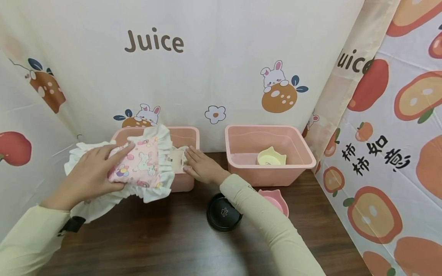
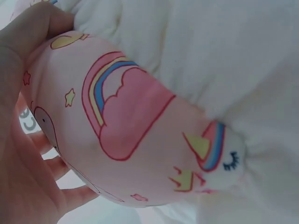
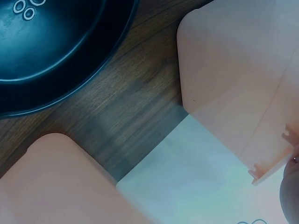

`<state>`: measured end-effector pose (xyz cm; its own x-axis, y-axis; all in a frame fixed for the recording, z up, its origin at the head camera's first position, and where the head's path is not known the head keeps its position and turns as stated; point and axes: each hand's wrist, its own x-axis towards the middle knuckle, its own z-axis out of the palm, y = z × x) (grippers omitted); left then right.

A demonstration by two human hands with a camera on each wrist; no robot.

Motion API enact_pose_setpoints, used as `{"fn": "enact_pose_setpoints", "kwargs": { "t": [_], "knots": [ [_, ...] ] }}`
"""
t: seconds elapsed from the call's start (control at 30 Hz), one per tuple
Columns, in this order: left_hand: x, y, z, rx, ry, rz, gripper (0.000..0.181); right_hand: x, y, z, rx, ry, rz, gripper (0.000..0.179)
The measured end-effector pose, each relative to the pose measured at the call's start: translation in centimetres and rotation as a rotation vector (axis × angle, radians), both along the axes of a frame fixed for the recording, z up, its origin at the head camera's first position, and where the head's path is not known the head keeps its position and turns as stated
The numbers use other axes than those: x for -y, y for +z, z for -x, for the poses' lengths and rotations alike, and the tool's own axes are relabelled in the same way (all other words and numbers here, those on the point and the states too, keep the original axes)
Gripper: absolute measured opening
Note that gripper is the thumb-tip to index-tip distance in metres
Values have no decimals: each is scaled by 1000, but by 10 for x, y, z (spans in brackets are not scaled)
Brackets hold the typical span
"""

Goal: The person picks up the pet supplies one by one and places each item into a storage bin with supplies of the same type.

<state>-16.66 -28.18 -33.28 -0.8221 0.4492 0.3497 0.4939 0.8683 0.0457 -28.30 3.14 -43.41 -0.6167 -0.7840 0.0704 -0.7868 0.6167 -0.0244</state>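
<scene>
Apparently Partway: I'm Holding a Frilled Pillow at the Left Bin

In the head view, my left hand, left of centre, is gripping the pillow, fingers lying over its top and thumb pressing its lower side. The pillow is sitting just right of that hand, hiding part of the bin. My right hand, mid-frame, is reaching to the bin's right rim beside a cream cloth, fingers lying close together; I cannot tell whether they're pinching anything. I'm judging this unfinished: a yellow bowl is already lying in the right bin, while a black bowl and a pink bowl are lying on the table.

In the left wrist view, that hand is clasping the pillow from the frame's left.

In the right wrist view, only a fingertip is showing, at the lower right edge, well apart from the black bowl, upper left.
</scene>
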Motion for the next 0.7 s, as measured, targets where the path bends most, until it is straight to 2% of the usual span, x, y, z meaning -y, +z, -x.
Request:
{"fn": "enact_pose_setpoints", "kwargs": {
  "t": [0.17, 0.37, 0.5, 0.7],
  "knots": [
    [-1, 10, 22, 10, 10, -21, 111, 0, 0, 0, 18, -2, 3, 65],
    [-6, 16, 46, 41, 16, -7, 107, -1, 0, 0, 14, -2, 6, 66],
    [-11, 17, 64, 65, 20, -28, 104, -1, -1, 1, 8, -9, 6, 66],
    [-15, 12, 84, 134, 62, -54, 100, -1, -4, 3, 7, -11, 9, 68]
  ]
}}
